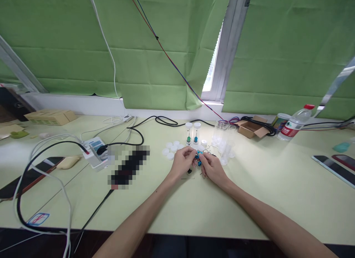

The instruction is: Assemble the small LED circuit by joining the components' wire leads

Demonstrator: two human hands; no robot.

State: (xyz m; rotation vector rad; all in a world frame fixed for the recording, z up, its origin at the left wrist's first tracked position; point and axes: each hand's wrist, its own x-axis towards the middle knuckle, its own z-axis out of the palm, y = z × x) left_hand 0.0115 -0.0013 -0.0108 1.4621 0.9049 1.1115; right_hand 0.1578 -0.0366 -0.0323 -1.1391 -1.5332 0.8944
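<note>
Across the pale green bench (249,198) both forearms reach toward its far edge, where clear tubes (225,143) stand beside two capped vials (192,134) and loose white caps (170,150). Left hand (183,161) and right hand (212,168) meet over small blue parts (198,157), fingers pinched narrow on them (exactly which piece each holds is too small to tell). Working well here likely means keeping wrists rested and the parts low over the bench
</note>
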